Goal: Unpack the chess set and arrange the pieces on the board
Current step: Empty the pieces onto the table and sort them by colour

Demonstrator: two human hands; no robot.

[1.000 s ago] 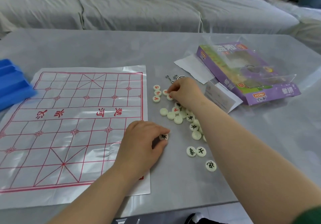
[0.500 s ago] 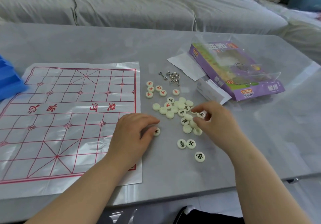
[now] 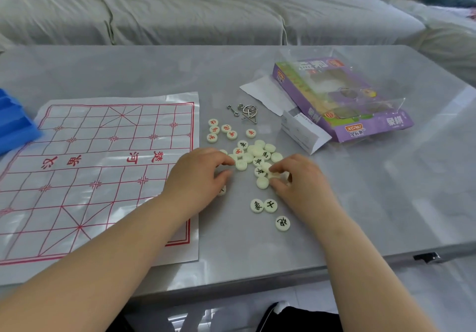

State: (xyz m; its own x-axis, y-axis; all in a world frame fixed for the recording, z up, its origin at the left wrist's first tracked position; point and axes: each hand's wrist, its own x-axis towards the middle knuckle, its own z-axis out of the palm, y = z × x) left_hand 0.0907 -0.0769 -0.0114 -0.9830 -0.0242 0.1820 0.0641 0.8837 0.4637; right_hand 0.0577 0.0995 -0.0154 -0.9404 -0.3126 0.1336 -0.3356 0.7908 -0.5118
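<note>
— First the left hand (image 3: 195, 177): how far open?
— Half curled, palm down. Touches the rim of a blank cream disc (image 3: 241, 164) with the index fingertip (image 3: 229, 162); holds the thumb apart below it, with a gap between. Covers most of a black-marked piece (image 3: 222, 190) under the palm's edge. Cannot tell whether anything is actually gripped.
— And the right hand (image 3: 301, 184)?
— Curled tighter. Pinches a small cream disc (image 3: 275, 175) between thumb and index at the near edge of the heap. Face too blurred to read.
— Whereabouts for the pieces?
— Heaped loosely on the smooth grey table (image 3: 386, 203), just right of the board, all on bare tabletop: small round cream plastic discs (image 3: 257, 151), flat and glossy. Stamped red on some, black on others, blank side up on several. A few red ones apart on the far side, three black ones apart on the near side.
— Board itself?
— Thin shiny plastic sheet (image 3: 98, 177), white, printed with a red grid and red characters across the middle. Lies flat, faintly wrinkled, under the left wrist at its right margin.
— Beyond that?
— Purple cardboard box (image 3: 373, 129) with a clear window, lying flat at far right, white flap (image 3: 301, 132) open. White paper slip (image 3: 260, 92) beside it; bent silver wire puzzles (image 3: 244, 111) between slip and discs. Blue ridged plastic tray (image 3: 13, 123) at the left edge. Grey fabric sofa (image 3: 180, 9) behind.
</note>
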